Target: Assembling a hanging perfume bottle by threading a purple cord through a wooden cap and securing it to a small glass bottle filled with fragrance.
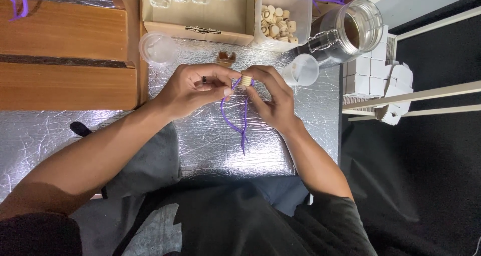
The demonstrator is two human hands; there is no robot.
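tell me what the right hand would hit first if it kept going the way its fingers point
The right hand points up and left at the small wooden bead it pinches; just past that are the left hand's fingertips. Depth is hard to judge.

Bright overhead light glares off crinkled foil [210, 135]; sharp focus.

A small beige wooden bead [246, 80] is pinched between the left hand [193, 88] and right hand [270, 98], a thin purple cord [242, 116] hanging below over the foil-covered worktop [210, 140].

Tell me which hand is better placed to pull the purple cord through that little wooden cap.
Probably the left hand: its fingertips pinch the purple cord right beside the wooden cap, which the right hand holds steady. The cord's loose end hangs below both hands, over the foil-covered table.
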